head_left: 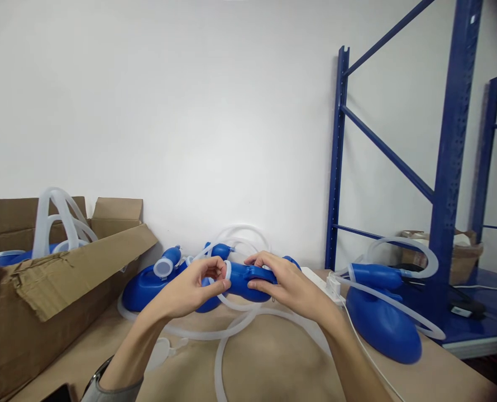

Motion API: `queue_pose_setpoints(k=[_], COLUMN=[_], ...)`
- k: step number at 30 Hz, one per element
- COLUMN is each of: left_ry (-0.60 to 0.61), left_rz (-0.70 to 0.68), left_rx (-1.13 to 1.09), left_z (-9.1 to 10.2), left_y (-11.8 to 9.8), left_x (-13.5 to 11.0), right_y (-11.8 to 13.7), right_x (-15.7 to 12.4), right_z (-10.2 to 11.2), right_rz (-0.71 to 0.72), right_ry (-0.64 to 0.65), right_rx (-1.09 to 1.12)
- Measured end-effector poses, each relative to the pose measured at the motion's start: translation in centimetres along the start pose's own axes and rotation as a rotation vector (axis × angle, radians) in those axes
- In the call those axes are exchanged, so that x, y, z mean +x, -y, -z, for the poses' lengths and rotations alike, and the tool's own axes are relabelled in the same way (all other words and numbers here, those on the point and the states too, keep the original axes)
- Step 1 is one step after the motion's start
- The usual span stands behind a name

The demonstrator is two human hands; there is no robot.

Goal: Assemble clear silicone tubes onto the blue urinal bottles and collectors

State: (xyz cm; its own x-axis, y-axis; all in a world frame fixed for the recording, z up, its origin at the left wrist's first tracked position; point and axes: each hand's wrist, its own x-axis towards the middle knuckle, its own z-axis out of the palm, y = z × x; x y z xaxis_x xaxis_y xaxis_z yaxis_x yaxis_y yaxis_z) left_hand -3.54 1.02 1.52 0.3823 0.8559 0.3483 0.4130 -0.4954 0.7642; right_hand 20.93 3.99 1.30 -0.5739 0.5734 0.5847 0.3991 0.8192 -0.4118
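Note:
Between my two hands is a blue plastic cup-like piece (240,283) with a side handle and a whitish rim (228,271) at its left end. My left hand (200,285) is closed at that rim, with thumb and curled fingers against it. Around the handled end, my right hand (276,279) grips the piece with the thumb below and fingers on top. Just behind lie blue bottles (142,289), a smaller blue piece with a white cap (163,268), and translucent hoses (202,335) looping across the table. A flat white cap (158,353) rests near my left forearm.
An open cardboard box (81,285) with hoses and blue parts stands at left. To the right are a blue bottle with a hose (382,326) and a white power strip (321,285) with its cable. Blue metal shelving (445,167) rises behind; a dark phone-like object (58,393) lies front left.

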Motion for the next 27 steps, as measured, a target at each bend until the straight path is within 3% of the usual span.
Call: queue_pose_setpoints(k=[5, 9, 14, 19, 21, 23, 27], left_ry=[-0.052, 0.007, 0.067, -0.014, -0.037, 0.005, 0.26], left_rz=[-0.011, -0.001, -0.035, 0.024, 0.046, 0.133, 0.483], left_rx=[-0.072, -0.142, -0.268, 0.156, 0.21, 0.275, 0.499], left_z=[-0.2, 0.5, 1.3, 2.0, 2.7, 3.4, 3.6], left_y=[0.2, 0.7, 0.8, 0.3, 0.8, 1.9, 5.4], left_x=[0.3, 0.0, -0.5, -0.7, -0.8, -0.8, -0.1], right_y=[1.0, 0.9, 0.3, 0.0, -0.4, -0.9, -1.8], right_x=[0.4, 0.6, 0.2, 0.2, 0.1, 0.0, -0.2], right_z=[-1.7, -2.4, -1.4, -0.6, -0.2, 0.3, 1.0], right_rz=[-0.09, 0.002, 0.079, -0.001, -0.051, -0.109, -0.189], right_ry=[-0.084, -0.109, -0.06, -0.009, -0.015, -0.036, -0.104], right_rx=[-0.216, -0.334, -0.312, -0.326, -0.294, -0.254, -0.158])
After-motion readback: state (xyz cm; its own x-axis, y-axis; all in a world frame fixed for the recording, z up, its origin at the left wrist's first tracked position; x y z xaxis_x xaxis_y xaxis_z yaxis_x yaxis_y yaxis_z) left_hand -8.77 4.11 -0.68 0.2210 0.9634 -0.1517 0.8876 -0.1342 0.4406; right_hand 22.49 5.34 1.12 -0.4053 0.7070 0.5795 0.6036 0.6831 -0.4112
